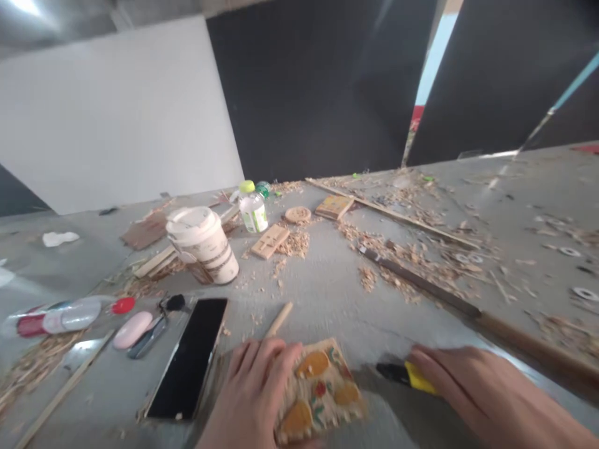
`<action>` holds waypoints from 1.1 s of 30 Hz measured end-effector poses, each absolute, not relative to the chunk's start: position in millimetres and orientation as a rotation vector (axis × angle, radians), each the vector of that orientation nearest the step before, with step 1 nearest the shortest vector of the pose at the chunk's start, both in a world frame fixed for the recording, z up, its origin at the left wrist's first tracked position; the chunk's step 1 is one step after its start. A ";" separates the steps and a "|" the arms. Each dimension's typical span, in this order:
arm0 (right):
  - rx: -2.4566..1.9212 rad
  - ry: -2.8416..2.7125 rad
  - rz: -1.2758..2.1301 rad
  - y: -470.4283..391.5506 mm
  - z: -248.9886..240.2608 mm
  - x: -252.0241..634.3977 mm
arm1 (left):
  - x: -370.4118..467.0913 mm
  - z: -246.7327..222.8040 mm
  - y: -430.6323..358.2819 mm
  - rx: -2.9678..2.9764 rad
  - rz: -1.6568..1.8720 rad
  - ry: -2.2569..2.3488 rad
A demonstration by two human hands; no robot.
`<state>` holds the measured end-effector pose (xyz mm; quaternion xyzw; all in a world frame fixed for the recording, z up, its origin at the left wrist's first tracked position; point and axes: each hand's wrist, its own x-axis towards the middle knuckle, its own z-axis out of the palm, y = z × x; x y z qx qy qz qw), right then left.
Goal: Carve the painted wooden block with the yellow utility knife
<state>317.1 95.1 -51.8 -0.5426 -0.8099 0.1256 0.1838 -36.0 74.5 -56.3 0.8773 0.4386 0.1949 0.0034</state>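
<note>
A square carved wooden block point(327, 393), with orange, green and red painted shapes, lies in front of me. My left hand point(257, 386) grips its left side, fingers bent over the far edge and part of the thumb at the near edge. To the right of the block, my right hand point(472, 380) is closed round a yellow tool with a black end point(418, 377). Its black end points left towards the block, apart from it, and the rest is hidden in my hand. A thin wooden stick point(279, 318) lies just beyond my left fingers.
Left are a phone point(189, 358), a pink oval case point(133, 330) and a plastic bottle point(75, 315). Further back stand a paper cup point(206, 246) and a small bottle point(253, 212), near carved pieces point(270, 241). A long wooden-handled tool point(519, 333) lies right among wood shavings point(421, 259).
</note>
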 end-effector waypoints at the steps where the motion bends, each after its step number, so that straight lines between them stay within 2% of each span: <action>1: -1.551 -2.314 0.367 94.1 -44.7 315.3 | -32.9 -51.3 71.3 2.702 0.599 1.401; 8: -1.757 -2.440 0.618 84.2 -16.8 311.9 | -22.5 -38.6 61.7 2.597 0.417 1.355; 33: -1.799 -2.598 0.746 92.5 -7.2 297.0 | -21.3 -35.0 56.0 2.705 0.350 1.290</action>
